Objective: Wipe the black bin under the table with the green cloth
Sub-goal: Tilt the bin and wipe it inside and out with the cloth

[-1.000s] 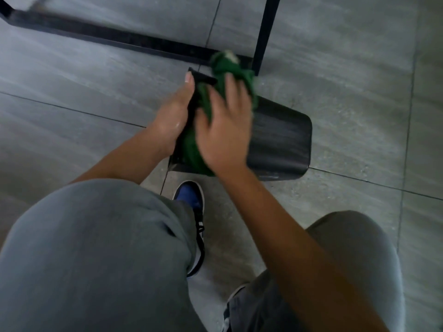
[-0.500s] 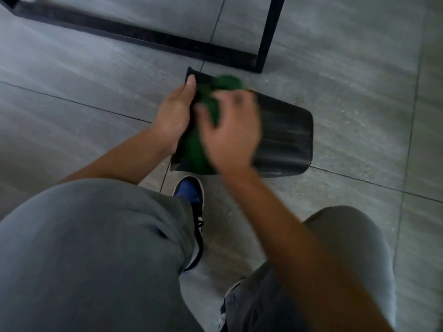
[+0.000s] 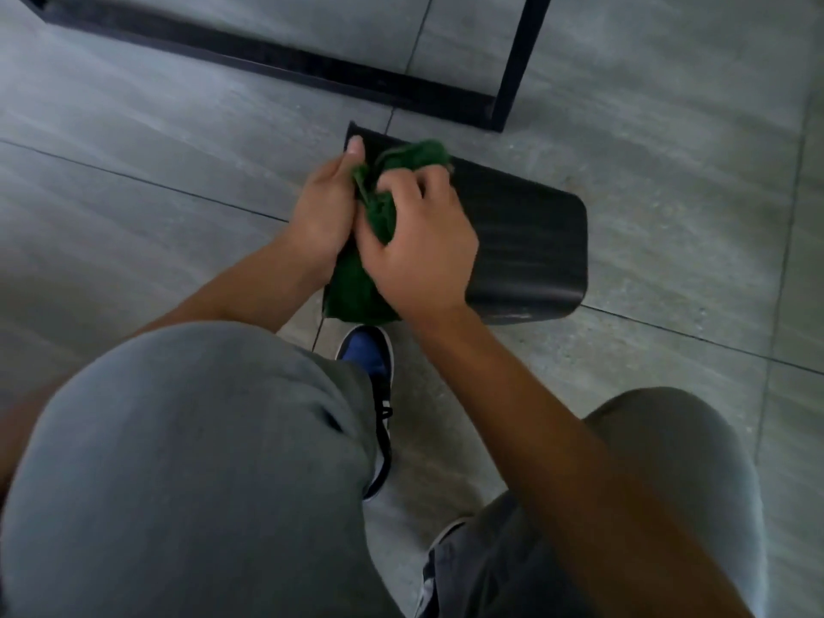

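The black bin [image 3: 526, 243] lies tipped on its side on the grey tiled floor, its base toward the right and its mouth toward the left. The green cloth [image 3: 379, 216] is bunched between both hands over the bin's mouth end, and part of it hangs down at the bin's near edge. My left hand [image 3: 323, 211] grips the bin's rim and the cloth's left side, thumb pointing up. My right hand [image 3: 417, 247] is closed on the cloth from the right, pressing it against the bin's side.
A black metal table frame [image 3: 276, 60] runs along the floor behind the bin, with an upright leg [image 3: 519, 60] just beyond it. My knees in grey trousers fill the foreground, and a blue and black shoe [image 3: 372, 376] stands directly in front of the bin.
My right hand has pulled back from the bin's far rim toward me and curled its fingers, gathering the cloth into a tighter bunch. The bin and my left hand stayed in place.
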